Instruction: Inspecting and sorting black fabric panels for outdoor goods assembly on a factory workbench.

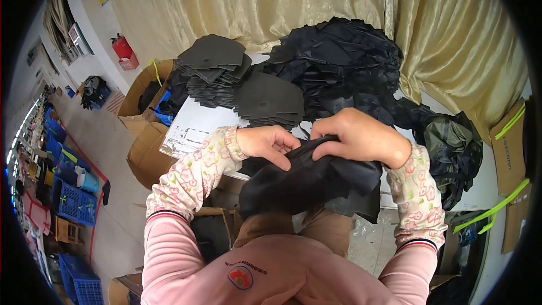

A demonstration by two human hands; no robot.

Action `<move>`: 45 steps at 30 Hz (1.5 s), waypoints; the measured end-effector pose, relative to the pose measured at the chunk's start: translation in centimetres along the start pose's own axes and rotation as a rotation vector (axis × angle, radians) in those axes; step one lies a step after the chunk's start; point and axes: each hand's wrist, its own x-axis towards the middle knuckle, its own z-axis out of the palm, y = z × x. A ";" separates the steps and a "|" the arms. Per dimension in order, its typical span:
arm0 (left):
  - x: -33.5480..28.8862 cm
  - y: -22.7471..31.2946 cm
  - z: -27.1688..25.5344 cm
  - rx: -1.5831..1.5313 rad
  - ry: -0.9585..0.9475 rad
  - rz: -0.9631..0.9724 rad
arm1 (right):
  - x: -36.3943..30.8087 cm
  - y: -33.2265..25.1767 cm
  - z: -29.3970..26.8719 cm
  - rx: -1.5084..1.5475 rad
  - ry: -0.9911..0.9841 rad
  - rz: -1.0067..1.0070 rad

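A piece of black fabric [305, 181], folded and loose at its lower edge, hangs between my two hands in front of my body. My left hand [266, 144] pinches its upper left edge between thumb and fingers. Further right, my right hand [358, 138] grips the same upper edge, thumb on the near side and fingers bent over the top. Just beyond my hands, dark grey flat panels [270, 100] lie stacked on the white table [195, 127]. A taller stack of the same panels [213, 70] stands behind them to the left.
A large heap of black fabric pieces [339, 56] fills the table's back. Olive and black fabric [449, 144] lies at its right end. Cardboard boxes [149, 147] stand left of the table. Gold curtains [243, 0] hang behind, and blue crates [73, 200] line the left floor.
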 end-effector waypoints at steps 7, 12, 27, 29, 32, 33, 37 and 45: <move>-1.3 -3.2 -1.2 -0.134 0.039 0.022 | -2.2 0.8 -1.8 -0.181 0.148 0.123; -3.0 -5.0 -1.7 -0.185 0.044 0.069 | -4.2 3.4 -2.9 -0.290 0.289 0.166; -6.5 -6.3 -7.9 0.315 0.314 -0.212 | -7.0 6.9 -2.4 -0.486 0.381 0.309; -6.8 -6.5 -8.4 0.405 0.379 -0.269 | -7.1 6.8 -2.4 -0.538 0.411 0.286; -6.7 -6.6 -8.7 0.506 0.427 -0.227 | -7.2 6.9 -2.4 -0.602 0.440 0.275; -6.9 -6.1 -8.6 0.545 0.478 -0.320 | -7.3 6.9 -2.3 -0.616 0.438 0.285; -8.1 -5.9 -9.9 0.471 0.531 -0.382 | -7.9 8.0 -1.9 -0.638 0.461 0.294; -9.8 -6.2 -11.3 0.618 0.813 -0.196 | -10.5 10.0 -0.2 -0.593 0.459 0.400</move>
